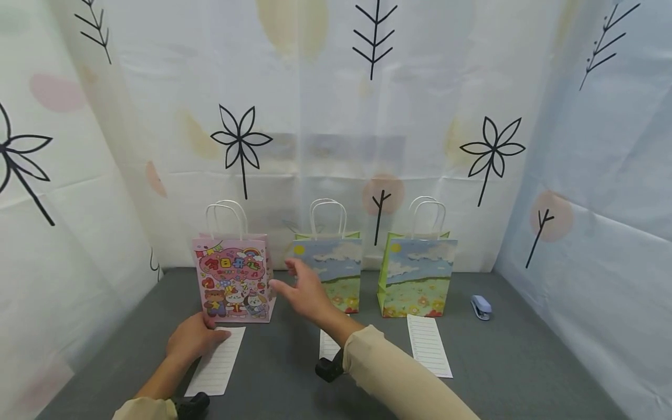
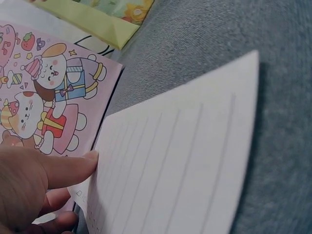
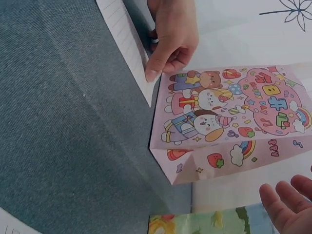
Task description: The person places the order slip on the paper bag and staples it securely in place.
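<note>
My left hand (image 1: pixel 190 338) pinches the top end of a lined paper slip (image 1: pixel 217 364) at the left, in front of a pink gift bag (image 1: pixel 233 279) printed with cartoon animals. In the left wrist view the thumb (image 2: pixel 73 169) lies over the slip's edge, with fingers behind it. Between the pink bag and the middle landscape-print gift bag (image 1: pixel 338 274), my right hand (image 1: pixel 310 294) hovers with extended fingers and holds nothing. Those fingers (image 3: pixel 278 201) appear apart from the pink bag's side in the right wrist view.
Another landscape-print gift bag (image 1: pixel 417 274) stands at the right. Before it lies a second lined slip (image 1: pixel 427 345); a third slip (image 1: pixel 328 345) is partly hidden by my right arm. A lilac stapler (image 1: pixel 480 307) sits at the far right of the grey table (image 1: pixel 504 361). Patterned curtains enclose the table.
</note>
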Available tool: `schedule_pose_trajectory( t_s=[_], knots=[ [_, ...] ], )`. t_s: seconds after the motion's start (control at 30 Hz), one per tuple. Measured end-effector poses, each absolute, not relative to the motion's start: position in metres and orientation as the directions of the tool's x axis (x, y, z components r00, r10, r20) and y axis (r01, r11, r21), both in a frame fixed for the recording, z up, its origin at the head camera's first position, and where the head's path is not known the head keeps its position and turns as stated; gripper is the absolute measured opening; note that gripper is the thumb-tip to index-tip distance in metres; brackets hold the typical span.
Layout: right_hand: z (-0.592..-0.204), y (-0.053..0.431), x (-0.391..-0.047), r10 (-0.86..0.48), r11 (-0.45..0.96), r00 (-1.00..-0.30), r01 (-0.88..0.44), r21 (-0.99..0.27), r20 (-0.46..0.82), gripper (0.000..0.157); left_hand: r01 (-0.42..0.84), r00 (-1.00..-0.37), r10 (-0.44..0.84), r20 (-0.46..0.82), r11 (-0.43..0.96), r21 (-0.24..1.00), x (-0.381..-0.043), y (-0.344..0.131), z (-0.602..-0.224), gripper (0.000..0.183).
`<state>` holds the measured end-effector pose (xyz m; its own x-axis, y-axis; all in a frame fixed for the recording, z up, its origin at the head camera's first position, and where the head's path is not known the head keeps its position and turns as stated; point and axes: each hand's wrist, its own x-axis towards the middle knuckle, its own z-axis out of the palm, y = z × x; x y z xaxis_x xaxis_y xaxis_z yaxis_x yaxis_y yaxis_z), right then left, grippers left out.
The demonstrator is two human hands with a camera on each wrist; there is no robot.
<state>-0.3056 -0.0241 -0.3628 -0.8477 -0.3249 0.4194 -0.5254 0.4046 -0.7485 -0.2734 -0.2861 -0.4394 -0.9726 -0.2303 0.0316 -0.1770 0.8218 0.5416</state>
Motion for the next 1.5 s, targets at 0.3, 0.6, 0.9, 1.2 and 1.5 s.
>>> schedule_pose_trajectory(
  t_s=[0.3, 0.6, 0.9, 1.2, 1.5],
  knots=[
    [-0.351, -0.038, -0.306, -0.313, 0.343, -0.875, -0.467, -0.815, 0.369, 0.064, -0.186, -0.975, -0.223, -0.004, 0.801, 0.569, -0.278, -0.285, -0.436, 0.038],
    [-0.34, -0.055, -0.312, -0.269, 0.253, -0.924, -0.339, -0.906, 0.271, 0.078, -0.143, -0.978, -0.203, 0.04, 0.804, 0.578, -0.283, -0.282, -0.438, 0.036],
    [-0.326, -0.069, -0.316, -0.214, 0.211, -0.951, -0.269, -0.94, 0.224, 0.08, -0.046, -0.987, -0.121, 0.109, 0.848, 0.527, -0.282, -0.278, -0.436, 0.017],
    [-0.327, -0.074, -0.32, -0.214, 0.238, -0.945, -0.298, -0.925, 0.249, 0.084, 0.047, -0.977, -0.068, 0.2, 0.852, 0.521, -0.281, -0.284, -0.435, 0.012],
    [-0.33, -0.079, -0.324, -0.233, 0.323, -0.924, -0.368, -0.872, 0.304, 0.07, 0.141, -0.922, -0.094, 0.376, 0.822, 0.552, -0.278, -0.291, -0.41, 0.017]
  ],
)
